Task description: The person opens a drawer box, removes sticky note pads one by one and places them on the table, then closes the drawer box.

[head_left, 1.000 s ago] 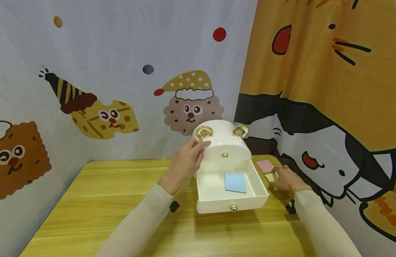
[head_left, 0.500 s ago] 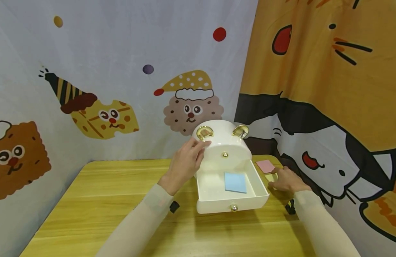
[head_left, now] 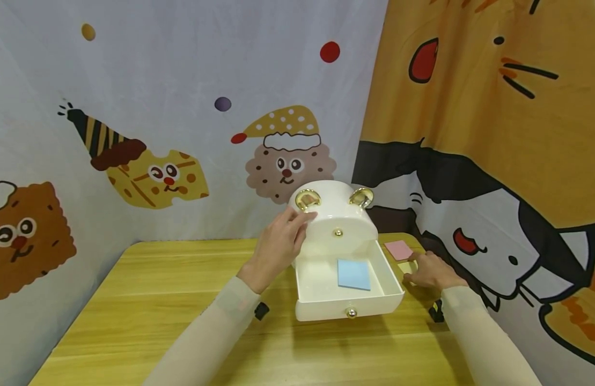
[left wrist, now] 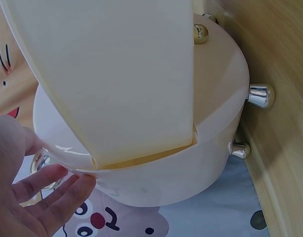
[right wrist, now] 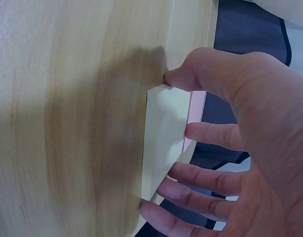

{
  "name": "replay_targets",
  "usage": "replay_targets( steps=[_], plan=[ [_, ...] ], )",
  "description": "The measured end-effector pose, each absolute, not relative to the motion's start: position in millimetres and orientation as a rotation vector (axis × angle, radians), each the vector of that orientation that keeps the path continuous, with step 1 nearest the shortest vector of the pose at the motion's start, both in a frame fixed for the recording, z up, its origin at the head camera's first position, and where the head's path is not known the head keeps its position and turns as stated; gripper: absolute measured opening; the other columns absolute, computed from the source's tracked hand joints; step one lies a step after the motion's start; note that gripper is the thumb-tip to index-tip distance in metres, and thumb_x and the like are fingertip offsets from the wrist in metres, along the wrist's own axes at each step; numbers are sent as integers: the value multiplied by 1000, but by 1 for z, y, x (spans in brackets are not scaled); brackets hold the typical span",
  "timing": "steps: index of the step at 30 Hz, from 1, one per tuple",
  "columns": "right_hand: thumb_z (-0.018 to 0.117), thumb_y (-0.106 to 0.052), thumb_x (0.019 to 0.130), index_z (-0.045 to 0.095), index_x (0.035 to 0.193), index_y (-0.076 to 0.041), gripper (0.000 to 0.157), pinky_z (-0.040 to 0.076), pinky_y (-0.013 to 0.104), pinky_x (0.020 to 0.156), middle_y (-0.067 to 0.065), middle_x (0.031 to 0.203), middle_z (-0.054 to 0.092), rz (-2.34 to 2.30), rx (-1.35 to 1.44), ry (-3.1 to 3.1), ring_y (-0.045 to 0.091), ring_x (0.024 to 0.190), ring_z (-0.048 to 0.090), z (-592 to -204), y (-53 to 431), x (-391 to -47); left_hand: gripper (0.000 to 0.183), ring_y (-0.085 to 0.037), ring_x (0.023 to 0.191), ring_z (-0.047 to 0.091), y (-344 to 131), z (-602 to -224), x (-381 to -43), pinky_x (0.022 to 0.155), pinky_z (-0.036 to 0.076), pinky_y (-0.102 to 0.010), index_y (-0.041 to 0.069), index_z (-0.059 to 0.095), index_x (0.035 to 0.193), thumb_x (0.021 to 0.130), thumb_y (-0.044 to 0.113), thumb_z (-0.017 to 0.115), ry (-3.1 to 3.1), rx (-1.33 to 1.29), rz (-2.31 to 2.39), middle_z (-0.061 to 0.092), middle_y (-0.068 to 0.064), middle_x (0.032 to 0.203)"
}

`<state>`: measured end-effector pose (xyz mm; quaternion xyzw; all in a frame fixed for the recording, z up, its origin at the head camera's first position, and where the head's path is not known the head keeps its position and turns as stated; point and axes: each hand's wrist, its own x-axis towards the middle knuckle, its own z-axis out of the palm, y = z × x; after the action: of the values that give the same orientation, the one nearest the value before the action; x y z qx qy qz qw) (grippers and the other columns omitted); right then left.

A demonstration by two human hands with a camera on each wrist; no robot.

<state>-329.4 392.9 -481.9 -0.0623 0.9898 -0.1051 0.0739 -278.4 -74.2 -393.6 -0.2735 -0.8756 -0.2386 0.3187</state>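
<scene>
Nearest the person, the drawer [head_left: 321, 310] juts from the front of the white box [head_left: 333, 196], a gold knob [head_left: 351, 312] on its face and a blue note pad [head_left: 353, 274] lying inside toward its right wall. On the table [head_left: 181, 300], just right of the box's drawer, the right hand [head_left: 434, 269] arches narrowly round a yellow note pad [right wrist: 163, 133], thumb at one edge and fingers at others; the pad looks flat on the wood. A little farther off, right of the box, lies a pink note pad [head_left: 398, 250]. At the box's upper left front, the left hand [head_left: 277, 244] grips its edge below one of the gold ears [head_left: 308, 200].

The yellow pad could slip, being held only by its thin edges, or nudge the pink one close by. A knock against the drawer might swivel the box if the left hand's hold is light.

The right hand covers part of the yellow pad; whether the two pads touch is unclear. In the left wrist view the drawer hides much of the box front, and the fingers partly cover an ear.
</scene>
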Motion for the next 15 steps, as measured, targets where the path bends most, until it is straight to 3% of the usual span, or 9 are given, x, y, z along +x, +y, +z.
replay_targets(
  steps=[6,15],
  plan=[
    [90,-39,95,69,151,4,73,60,77,101,38,144,67,-323,-179,2966,54,129,66,-483,395,-329,37,-20,83,62,-74,-395,-278,67,58,-31,19,78,151,116,9,70,-2291,-718,-620,72,-9,116],
    [91,-39,96,70,151,2,73,64,72,88,34,135,69,-325,-247,3017,45,113,70,-476,391,-325,37,-20,82,62,-74,-396,-279,64,57,-30,20,77,152,117,12,69,-2308,-717,-590,69,-8,110]
  ],
)
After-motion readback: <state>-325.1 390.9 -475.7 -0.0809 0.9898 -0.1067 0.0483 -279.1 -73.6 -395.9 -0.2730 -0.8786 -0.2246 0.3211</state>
